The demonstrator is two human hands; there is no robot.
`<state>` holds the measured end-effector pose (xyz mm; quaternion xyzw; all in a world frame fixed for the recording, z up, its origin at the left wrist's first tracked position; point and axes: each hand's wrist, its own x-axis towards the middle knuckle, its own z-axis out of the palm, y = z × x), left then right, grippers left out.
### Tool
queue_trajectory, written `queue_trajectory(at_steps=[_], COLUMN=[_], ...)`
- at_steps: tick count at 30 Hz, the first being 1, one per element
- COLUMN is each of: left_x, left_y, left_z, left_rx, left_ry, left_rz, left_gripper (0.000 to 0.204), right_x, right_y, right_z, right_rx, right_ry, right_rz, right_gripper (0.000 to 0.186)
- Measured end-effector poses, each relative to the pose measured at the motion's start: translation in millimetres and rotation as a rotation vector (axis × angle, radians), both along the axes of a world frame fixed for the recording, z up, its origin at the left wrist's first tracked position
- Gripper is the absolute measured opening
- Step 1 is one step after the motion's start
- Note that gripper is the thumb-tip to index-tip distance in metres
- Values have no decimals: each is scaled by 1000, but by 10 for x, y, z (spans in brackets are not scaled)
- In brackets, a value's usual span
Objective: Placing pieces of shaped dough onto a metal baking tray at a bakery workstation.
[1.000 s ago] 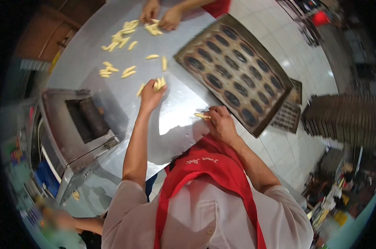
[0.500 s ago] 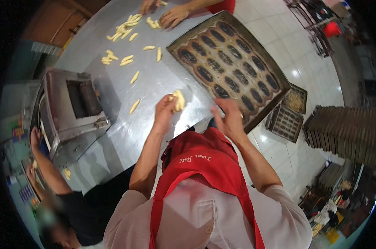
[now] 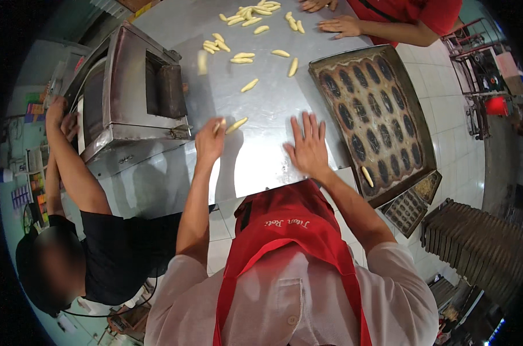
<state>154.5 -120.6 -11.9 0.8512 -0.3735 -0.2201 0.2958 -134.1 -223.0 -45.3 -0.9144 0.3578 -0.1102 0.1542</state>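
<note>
My left hand [image 3: 209, 142] is closed over the metal table, with a pale dough piece [image 3: 220, 125] partly showing at its fingertips. Just right of it lies a slim dough stick [image 3: 236, 125]. My right hand [image 3: 309, 145] rests palm down on the table, fingers spread, holding nothing. To its right is a dark baking tray [image 3: 431, 149] with rows of oval hollows. One dough stick [image 3: 367, 176] sits in the tray near its close left corner. Farther up the table lie several loose dough sticks [image 3: 251, 22]. A pale piece [image 3: 202, 62] near the machine is smeared by motion.
A boxy metal machine [image 3: 118, 86] stands on the table's left, where a co-worker in black has both hands [image 3: 57, 112]. Across the table are another co-worker's hands [image 3: 341, 26]. Smaller trays [image 3: 405, 212] and a stack of trays [image 3: 466, 245] are at the right.
The view has shifted. My right hand has gone from the tray's edge to flat on the table. The dough bunch in my left hand no longer shows; a stick now shows in the tray.
</note>
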Motion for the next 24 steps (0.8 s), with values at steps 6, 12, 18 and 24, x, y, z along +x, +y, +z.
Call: queue_trajectory(at_steps=[6,12,18,24], left_x=[172,-129,-1042,-2350], left_y=[-415,-239,-315,-679], left_z=[-117,-200,-226,106], left_rx=[-32,8,-70,-281], left_ry=[-198,-29,724,1091], left_rz=[-359,-481,-227,-365], left_gripper=[27,32,25,28], right_x=[156,-506,-999,-2097], right_y=[8,494,515,391], right_z=[-55,243,464,860], right_rx=[-51,77,167,-72], right_ry=[-7,-130,-331,-705], right_rz=[-134,-209,-374,-846], right_gripper=[80,48,24,38])
